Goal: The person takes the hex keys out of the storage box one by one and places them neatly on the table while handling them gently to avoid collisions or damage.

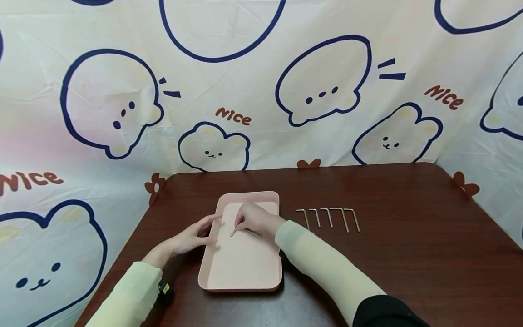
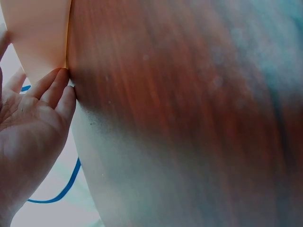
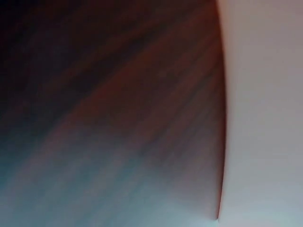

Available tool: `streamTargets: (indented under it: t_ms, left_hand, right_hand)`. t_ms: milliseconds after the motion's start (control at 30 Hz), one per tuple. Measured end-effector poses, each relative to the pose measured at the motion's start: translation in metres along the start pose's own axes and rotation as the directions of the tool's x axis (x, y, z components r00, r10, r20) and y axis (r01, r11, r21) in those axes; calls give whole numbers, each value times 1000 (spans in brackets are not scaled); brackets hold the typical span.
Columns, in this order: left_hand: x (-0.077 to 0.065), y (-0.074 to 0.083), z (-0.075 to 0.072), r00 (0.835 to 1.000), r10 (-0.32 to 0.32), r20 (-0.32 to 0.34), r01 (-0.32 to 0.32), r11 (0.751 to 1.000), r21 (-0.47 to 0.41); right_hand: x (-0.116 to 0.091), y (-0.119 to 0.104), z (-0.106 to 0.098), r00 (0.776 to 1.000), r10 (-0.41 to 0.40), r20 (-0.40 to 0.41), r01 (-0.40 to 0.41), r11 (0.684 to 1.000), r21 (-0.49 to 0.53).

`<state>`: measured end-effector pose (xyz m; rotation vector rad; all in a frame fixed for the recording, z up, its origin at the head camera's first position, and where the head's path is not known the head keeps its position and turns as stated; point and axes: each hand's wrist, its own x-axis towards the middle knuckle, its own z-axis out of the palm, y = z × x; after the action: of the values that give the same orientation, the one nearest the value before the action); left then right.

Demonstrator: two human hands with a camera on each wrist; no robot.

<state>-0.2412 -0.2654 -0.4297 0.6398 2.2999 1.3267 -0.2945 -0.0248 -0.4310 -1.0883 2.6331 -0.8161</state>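
Note:
A pale pink tray lies on the dark wooden table. Inside it, my right hand pinches an L-shaped metal hex key between thumb and fingertips; its bend is covered by the hand. A thin metal length shows beneath that hand, and I cannot tell whether it belongs to the same key. At the tray's left side, my left hand rests with fairly straight fingers on the rim. The left wrist view shows its fingertips touching the tray's outer wall. No hand appears in the right wrist view, only tray and table.
Several L-shaped hex keys lie in a row on the table, right of the tray. A patterned cloth hangs behind the table and along its sides.

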Motion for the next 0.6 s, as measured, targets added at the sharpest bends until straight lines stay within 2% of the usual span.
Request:
streamTargets:
  t_ms: [167,333,500,600]
  left_hand:
    - [0,0,1,1000,-13,-3,13,1000,12]
    - [0,0,1,1000,-3,-1,3,1000,2]
    - [0,0,1,1000,14,1,-14,1000,-10]
    - [0,0,0,1000,11,1,-11,1000,-3]
  right_hand:
    - [0,-2,-1,999,-40,27,42,994,-99]
    - [0,-4,-1,998,-25,50,32,988,-148]
    - [-4,-3,-2,999,-26,34,30,990,-138]
    - [-8,-3,-4,999,-37,13,38,997,-71]
